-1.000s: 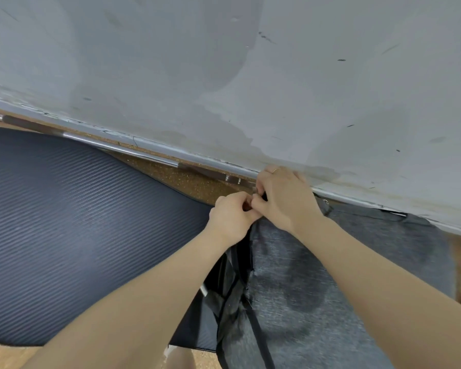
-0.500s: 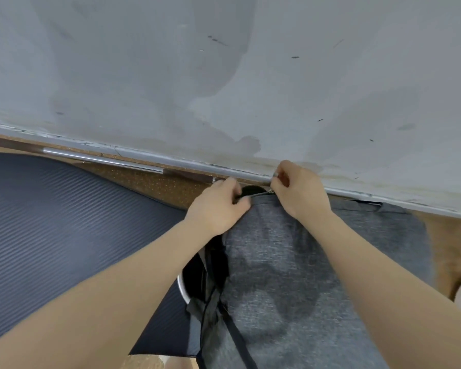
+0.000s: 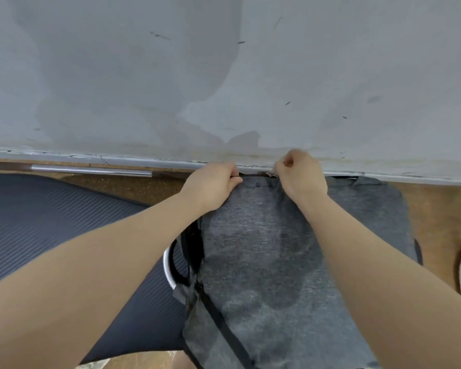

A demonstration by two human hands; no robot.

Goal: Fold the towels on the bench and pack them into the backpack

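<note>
I keep the backpack flat on the worktop, against the wall. My left hand pinches its top edge to anchor it, so my right hand, curled on the zipper pull, can slide it. No towels visible.

Both forearms are bare to the frame edge, with no sleeves showing, left hand and right hand ungloved.

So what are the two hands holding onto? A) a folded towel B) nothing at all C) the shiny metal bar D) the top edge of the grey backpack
D: the left hand and right hand both grip the zipper edge at the top of the grey backpack.
</note>
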